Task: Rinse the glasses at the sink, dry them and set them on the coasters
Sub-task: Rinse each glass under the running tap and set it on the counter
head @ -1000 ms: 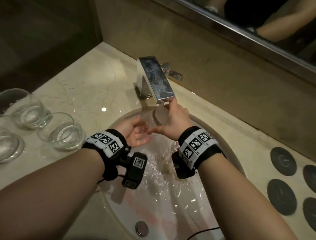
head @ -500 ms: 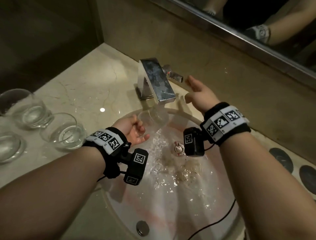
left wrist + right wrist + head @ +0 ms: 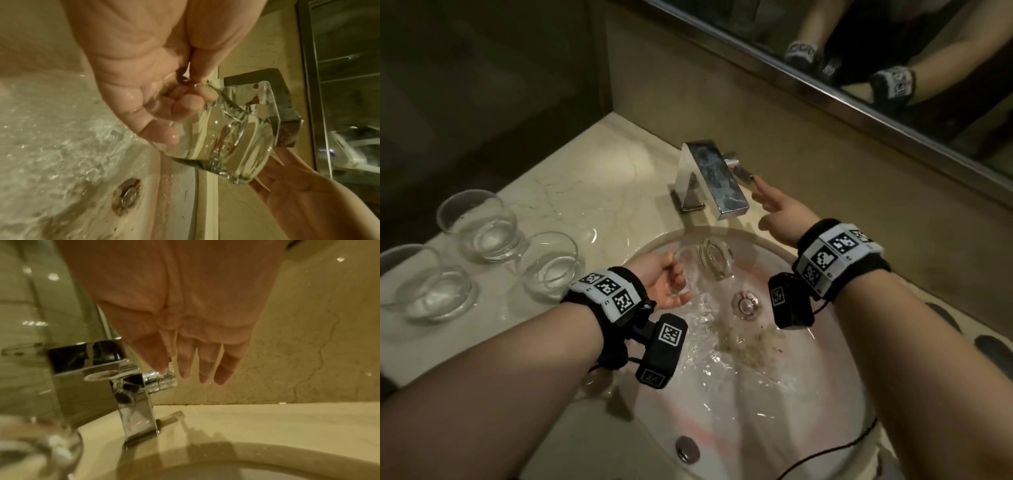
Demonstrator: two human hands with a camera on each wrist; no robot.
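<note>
Glass (image 3: pixel 709 262) lies tilted over the sink (image 3: pixel 835 394), below the tap (image 3: pixel 714 178), held at its rim in the left hand (image 3: pixel 664 281). Only the left wrist view shows the grip: fingertips (image 3: pixel 162 134) curled inside the rim. Right hand (image 3: pixel 780 212), fingers straight and holding nothing, reaches the lever (image 3: pixel 160 381); the right wrist view shows the forefinger touching it. Three glasses (image 3: pixel 482 222) stand on the desk (image 3: pixel 585 171), left.

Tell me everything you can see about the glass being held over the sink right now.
The glass is a short, clear, rounded tumbler with a thick base, wet and glinting. It lies tipped on its side over the sink basin, below the chrome faucet spout, base pointing away from the left hand. That hand grips it at the rim, fingers curled inside the mouth. Nothing else touches it.
</note>
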